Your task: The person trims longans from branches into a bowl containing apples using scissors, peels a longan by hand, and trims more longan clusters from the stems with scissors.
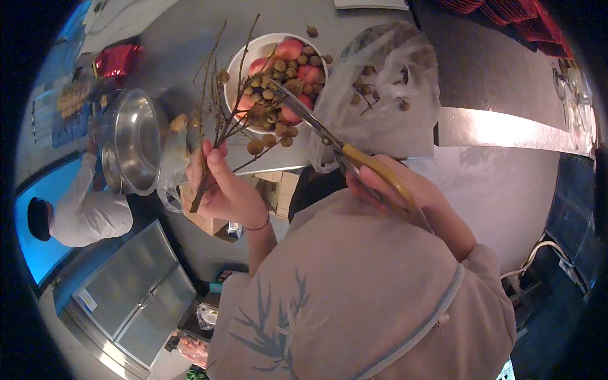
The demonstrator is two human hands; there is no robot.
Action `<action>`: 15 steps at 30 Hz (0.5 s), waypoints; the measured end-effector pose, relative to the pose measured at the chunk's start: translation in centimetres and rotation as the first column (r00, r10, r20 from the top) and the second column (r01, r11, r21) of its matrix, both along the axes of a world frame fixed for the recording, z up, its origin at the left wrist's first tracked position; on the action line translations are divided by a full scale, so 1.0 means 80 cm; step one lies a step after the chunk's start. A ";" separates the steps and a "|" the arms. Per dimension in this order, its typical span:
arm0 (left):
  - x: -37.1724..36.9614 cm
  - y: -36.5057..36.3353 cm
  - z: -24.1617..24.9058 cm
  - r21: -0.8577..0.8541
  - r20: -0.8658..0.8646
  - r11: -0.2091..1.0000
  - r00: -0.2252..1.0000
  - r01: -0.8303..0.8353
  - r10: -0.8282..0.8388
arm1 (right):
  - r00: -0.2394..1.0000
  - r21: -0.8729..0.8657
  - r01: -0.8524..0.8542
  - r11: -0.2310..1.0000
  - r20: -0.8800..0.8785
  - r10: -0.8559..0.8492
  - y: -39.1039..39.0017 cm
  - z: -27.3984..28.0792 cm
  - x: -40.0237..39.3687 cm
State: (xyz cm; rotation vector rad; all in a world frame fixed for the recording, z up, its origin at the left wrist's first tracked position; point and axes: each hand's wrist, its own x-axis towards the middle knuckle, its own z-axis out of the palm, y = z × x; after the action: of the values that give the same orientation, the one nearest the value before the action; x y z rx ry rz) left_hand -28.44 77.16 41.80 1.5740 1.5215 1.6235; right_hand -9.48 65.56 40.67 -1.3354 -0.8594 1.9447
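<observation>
My left hand (233, 197) is closed round the thick lower end of a longan branch (220, 134), whose bare twigs rise upward and whose fruit clusters lean right. My right hand (415, 183) grips yellow-handled scissors (373, 166). Their blades point up and left over a white bowl (232, 79), with the tips among the longans (269, 94). Whether the blades touch a stem is too small to tell. Red round fruits (289, 49), which look like apples, lie in the bowl with loose longans. Several longans hang over the bowl's near rim.
Right of the bowl lies a clear plastic bag (405, 73) with a few longans and twigs. One longan (311, 30) lies behind the bowl. A metal basin (138, 142) stands at left, near a person in white (95, 212). Cardboard boxes (288, 190) sit below the counter edge.
</observation>
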 end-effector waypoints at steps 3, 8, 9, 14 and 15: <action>-0.003 -0.001 -0.001 -0.005 0.008 1.000 1.000 0.009 -0.009 | 0.996 0.019 0.020 1.000 0.091 -0.022 0.000 -0.001 -0.002; -0.004 0.000 -0.002 -0.001 0.014 1.000 1.000 -0.007 0.007 | 0.964 0.091 0.075 0.993 0.250 -0.096 0.005 0.015 -0.007; -0.004 0.001 -0.003 0.010 0.003 1.000 1.000 -0.003 0.003 | 0.967 0.041 0.054 0.998 0.245 -0.062 0.007 0.017 -0.007; -0.012 0.010 -0.015 0.075 -0.139 0.997 0.990 0.006 0.005 | 0.978 -0.054 0.070 0.996 0.201 -0.057 0.026 0.016 -0.007; -0.014 0.014 -0.018 0.116 -0.172 0.993 0.985 0.016 0.004 | 0.986 -0.065 0.024 0.998 0.167 -0.013 0.034 0.012 -0.006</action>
State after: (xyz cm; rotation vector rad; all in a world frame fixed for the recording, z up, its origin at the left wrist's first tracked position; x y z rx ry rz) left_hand -29.54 78.24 40.40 1.8221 1.5288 1.6367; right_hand -9.95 68.24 41.59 -1.5582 -0.8633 1.8820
